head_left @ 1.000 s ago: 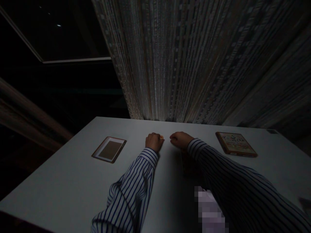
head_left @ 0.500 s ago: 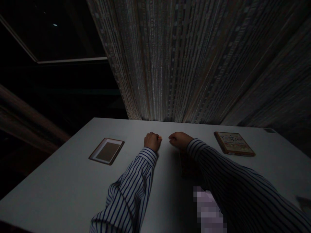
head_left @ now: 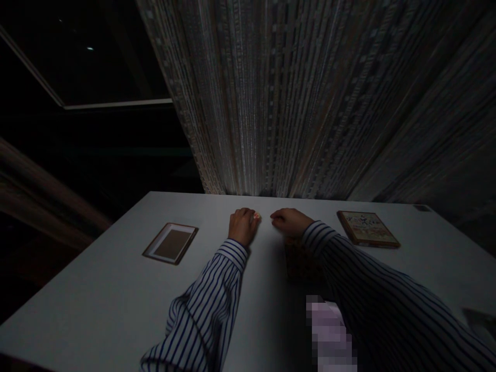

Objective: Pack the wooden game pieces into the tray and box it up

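Note:
My left hand [head_left: 242, 226] is closed over the white table [head_left: 132, 299], pinching a small round piece [head_left: 257, 215] with yellow and red on it between thumb and fingers. A short gap to the right, my right hand [head_left: 291, 222] has its fingers curled together; whether anything is in them cannot be made out in the dim light. Below the right wrist lies a dark reddish-brown box or tray [head_left: 300, 262], partly covered by the sleeve and in deep shadow. Its contents are not clear.
A shallow frame-like tray [head_left: 172, 244] with a brown inside lies at the left. At the right is a flat box [head_left: 367, 228] with a printed lid. A small dark card [head_left: 421, 207] is at the far right edge. Curtains [head_left: 251, 103] hang behind the table.
My left hand has turned slightly, and more of the small piece shows at its fingertips. My right hand has shifted slightly right, uncovering more of the dark box. The view has tilted slightly.

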A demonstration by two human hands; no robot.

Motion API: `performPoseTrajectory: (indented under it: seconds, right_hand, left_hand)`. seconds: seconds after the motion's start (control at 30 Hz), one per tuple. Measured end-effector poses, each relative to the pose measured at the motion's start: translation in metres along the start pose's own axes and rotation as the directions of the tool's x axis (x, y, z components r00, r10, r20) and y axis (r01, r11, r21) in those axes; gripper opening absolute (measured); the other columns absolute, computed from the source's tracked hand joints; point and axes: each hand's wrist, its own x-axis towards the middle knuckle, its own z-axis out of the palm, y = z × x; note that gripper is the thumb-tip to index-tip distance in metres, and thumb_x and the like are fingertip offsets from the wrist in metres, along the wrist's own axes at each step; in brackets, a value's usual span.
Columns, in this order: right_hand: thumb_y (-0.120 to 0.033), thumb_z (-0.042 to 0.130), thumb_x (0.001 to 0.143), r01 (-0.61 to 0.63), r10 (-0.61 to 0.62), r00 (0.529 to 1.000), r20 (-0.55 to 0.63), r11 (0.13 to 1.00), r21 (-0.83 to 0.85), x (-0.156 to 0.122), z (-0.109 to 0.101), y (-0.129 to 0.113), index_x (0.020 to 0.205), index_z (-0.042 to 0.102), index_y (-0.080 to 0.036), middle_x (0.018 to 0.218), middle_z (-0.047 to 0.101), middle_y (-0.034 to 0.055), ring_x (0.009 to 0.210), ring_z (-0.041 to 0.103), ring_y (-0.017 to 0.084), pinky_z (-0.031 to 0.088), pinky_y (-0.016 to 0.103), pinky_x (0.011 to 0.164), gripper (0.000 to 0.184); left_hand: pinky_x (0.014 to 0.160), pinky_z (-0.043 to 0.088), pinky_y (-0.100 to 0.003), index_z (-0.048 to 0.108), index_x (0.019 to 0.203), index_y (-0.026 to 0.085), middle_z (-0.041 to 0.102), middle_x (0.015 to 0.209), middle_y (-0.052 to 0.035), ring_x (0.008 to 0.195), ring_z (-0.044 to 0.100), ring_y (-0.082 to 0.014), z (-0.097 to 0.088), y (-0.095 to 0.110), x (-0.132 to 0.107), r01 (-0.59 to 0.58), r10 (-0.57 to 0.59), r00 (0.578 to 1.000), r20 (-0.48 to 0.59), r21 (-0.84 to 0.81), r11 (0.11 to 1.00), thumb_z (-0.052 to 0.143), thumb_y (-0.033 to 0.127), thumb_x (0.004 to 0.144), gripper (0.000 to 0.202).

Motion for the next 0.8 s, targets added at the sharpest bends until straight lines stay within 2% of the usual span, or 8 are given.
performPoseTrajectory:
  seconds: [0.2, 0.37, 0.8]
  right_hand:
    - [-0.028, 0.048, 0.075, 0.020, -0.013, 0.997, -0.082, 0.996, 0.086, -0.012, -0.008, 0.004, 0.102, 0.065, -0.016, 0.101, 0.067, 0.0073, 0.094, 0.060, 0.019, 0.043, 0.027, 0.083, 0.034]
    - [-0.028, 0.049, 0.076, 0.036, -0.014, 0.992, -0.129, 0.984, 0.173, -0.026, -0.013, 0.006, 0.102, 0.065, -0.015, 0.098, 0.067, 0.0073, 0.089, 0.061, 0.018, 0.044, 0.025, 0.081, 0.033]
    - [-0.026, 0.051, 0.076, 0.034, 0.022, 0.973, -0.230, 0.971, 0.236, -0.070, -0.025, 0.002, 0.100, 0.065, -0.015, 0.096, 0.068, 0.0071, 0.086, 0.062, 0.018, 0.046, 0.028, 0.079, 0.030]
  left_hand:
    - [0.081, 0.037, -0.034, 0.059, 0.099, 0.019, 0.061, 0.100, -0.0066, 0.095, 0.051, -0.0210, -0.011, 0.009, -0.006, -0.069, 0.066, 0.995, -0.071, -0.040, 0.997, 0.046, 0.033, 0.084, 0.025]
    - [0.081, 0.037, -0.033, 0.059, 0.100, 0.018, 0.061, 0.100, -0.0064, 0.094, 0.052, -0.0209, -0.021, 0.019, -0.013, -0.105, 0.100, 0.992, -0.072, -0.062, 0.993, 0.045, 0.034, 0.084, 0.026]
    - [0.080, 0.038, -0.033, 0.058, 0.100, 0.018, 0.061, 0.099, -0.0061, 0.093, 0.052, -0.0196, -0.036, 0.045, -0.035, -0.212, 0.198, 0.972, -0.123, -0.111, 0.971, 0.050, 0.032, 0.082, 0.024]
